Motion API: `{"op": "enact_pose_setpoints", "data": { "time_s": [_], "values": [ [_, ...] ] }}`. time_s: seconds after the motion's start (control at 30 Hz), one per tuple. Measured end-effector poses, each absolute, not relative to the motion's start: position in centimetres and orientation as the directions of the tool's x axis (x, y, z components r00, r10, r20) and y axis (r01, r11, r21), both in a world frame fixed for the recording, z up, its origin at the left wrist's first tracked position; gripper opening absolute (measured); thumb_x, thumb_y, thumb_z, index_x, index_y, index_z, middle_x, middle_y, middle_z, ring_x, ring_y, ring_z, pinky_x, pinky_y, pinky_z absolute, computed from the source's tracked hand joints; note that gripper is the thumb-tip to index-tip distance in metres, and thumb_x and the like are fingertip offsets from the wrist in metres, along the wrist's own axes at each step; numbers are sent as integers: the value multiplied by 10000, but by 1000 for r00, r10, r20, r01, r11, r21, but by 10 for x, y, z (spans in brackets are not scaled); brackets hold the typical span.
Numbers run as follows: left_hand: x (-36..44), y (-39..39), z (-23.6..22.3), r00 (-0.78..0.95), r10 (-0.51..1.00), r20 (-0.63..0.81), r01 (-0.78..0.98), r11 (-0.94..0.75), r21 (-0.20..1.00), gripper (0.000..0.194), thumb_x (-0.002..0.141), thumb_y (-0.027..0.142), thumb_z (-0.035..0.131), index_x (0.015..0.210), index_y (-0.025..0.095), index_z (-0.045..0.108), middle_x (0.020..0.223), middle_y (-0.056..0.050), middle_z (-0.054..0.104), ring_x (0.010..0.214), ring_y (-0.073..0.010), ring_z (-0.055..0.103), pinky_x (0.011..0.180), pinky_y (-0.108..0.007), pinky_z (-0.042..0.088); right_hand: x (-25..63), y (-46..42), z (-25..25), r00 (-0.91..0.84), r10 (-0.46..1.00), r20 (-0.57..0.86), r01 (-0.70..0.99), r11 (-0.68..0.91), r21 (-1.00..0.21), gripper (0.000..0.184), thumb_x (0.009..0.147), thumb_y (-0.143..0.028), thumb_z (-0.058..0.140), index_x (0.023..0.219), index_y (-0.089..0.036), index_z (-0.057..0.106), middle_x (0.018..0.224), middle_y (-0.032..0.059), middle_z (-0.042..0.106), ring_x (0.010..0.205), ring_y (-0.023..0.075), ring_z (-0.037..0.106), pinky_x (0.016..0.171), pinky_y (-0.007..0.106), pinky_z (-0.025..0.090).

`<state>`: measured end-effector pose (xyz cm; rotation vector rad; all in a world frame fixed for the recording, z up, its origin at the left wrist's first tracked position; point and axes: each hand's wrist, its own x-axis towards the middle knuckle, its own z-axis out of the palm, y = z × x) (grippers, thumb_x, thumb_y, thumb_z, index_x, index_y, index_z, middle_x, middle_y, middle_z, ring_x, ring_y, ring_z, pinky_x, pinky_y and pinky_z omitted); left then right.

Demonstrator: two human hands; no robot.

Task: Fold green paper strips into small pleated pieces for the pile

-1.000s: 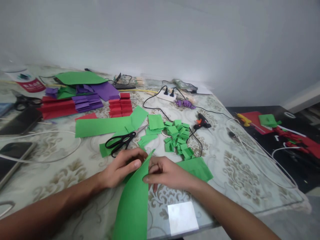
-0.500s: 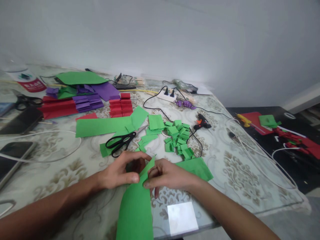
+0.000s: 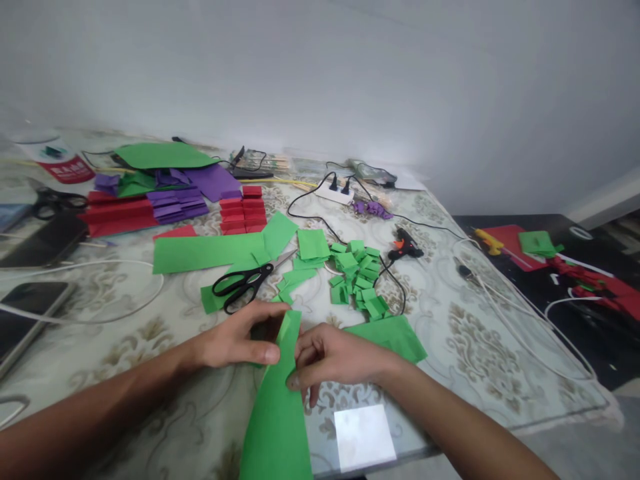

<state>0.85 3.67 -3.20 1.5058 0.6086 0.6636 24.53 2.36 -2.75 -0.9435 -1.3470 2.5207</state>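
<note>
A long strip of green paper (image 3: pixel 277 420) runs from the bottom edge up between both hands, its far end narrowed by a fold. My left hand (image 3: pixel 245 340) pinches its left edge, thumb on top and fingers behind. On the right edge my right hand (image 3: pixel 330 357) grips the same paper between thumb and curled fingers. Just beyond the hands lie black-handled scissors (image 3: pixel 245 287), partly over green scraps. A heap of small folded green pieces (image 3: pixel 357 273) sits farther right. Part of another green sheet (image 3: pixel 393 337) shows beyond my right wrist.
A black glue gun (image 3: pixel 404 245) and its cord lie to the right. A white power strip (image 3: pixel 334 192) is at the back. Red folded paper (image 3: pixel 243 212), purple folded paper (image 3: pixel 177 203), a phone (image 3: pixel 33 320) and a bottle (image 3: pixel 63 160) stand or lie leftward. White cables cross the right side.
The folded far end of the green paper has swung left and now shows a flatter, blunter tip. Both hands keep hold of it, nearly in place.
</note>
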Motion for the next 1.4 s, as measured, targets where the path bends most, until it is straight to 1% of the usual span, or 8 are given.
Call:
{"op": "enact_pose_setpoints", "data": {
  "time_s": [0.23,0.47,0.6,0.73,0.83,0.97,1.2,1.4],
  "values": [
    [12,39,-33,730,682,-36,58,-9,998,369,863,506,778,916,157,672,764,-5,593,714,-168,544,623,-243,441,244,24,-28,-785,409,-466,166,-585,-794,480,622,-479,973,799,-132,693,662,-14,721,551,117,696,615,241,594],
    [18,38,-31,709,701,-78,94,15,995,362,933,476,710,821,142,629,727,10,550,667,-138,490,589,-228,391,247,24,-30,-793,419,-442,175,-538,-825,502,649,-524,949,773,-127,669,699,5,724,594,130,706,626,253,581],
    [19,39,-28,701,711,-59,104,-20,994,363,959,472,675,824,136,651,738,4,557,681,-142,496,602,-229,391,248,24,-25,-751,539,-382,150,-424,-893,451,708,-445,946,871,-144,652,792,18,742,680,133,702,620,233,531],
    [20,40,-28,701,712,-54,108,-31,994,407,960,503,659,776,141,620,708,22,483,665,-132,436,593,-232,359,248,26,-12,-641,712,-287,32,-349,-937,536,648,-367,997,922,-196,569,788,-36,681,729,133,658,640,231,507],
    [19,41,-29,702,708,-76,132,-24,991,462,953,544,651,734,143,585,685,33,414,643,-120,370,562,-235,305,248,28,-5,-581,786,-213,-73,-311,-948,585,670,-376,988,1010,-227,536,839,-50,642,749,120,634,669,234,527],
    [20,41,-28,714,693,-101,136,4,991,488,947,552,656,689,154,542,655,46,340,603,-106,308,518,-236,245,248,29,-4,-575,806,-143,-121,-257,-959,512,750,-458,928,1000,-231,544,874,-30,617,745,124,619,659,246,540],
    [19,40,-28,729,676,-110,116,37,993,453,961,500,661,679,160,564,634,51,317,575,-100,281,497,-231,247,249,26,-5,-545,837,-48,-2,-58,-998,326,885,-457,812,929,-194,625,761,-21,588,692,129,541,637,253,428],
    [19,40,-30,742,664,-93,139,-16,990,466,968,490,656,661,166,525,633,52,299,582,-100,272,500,-238,232,249,25,-4,-530,846,-55,95,-6,-995,310,898,-474,781,895,-192,652,744,-12,594,686,143,537,618,258,416]
  ]
}}
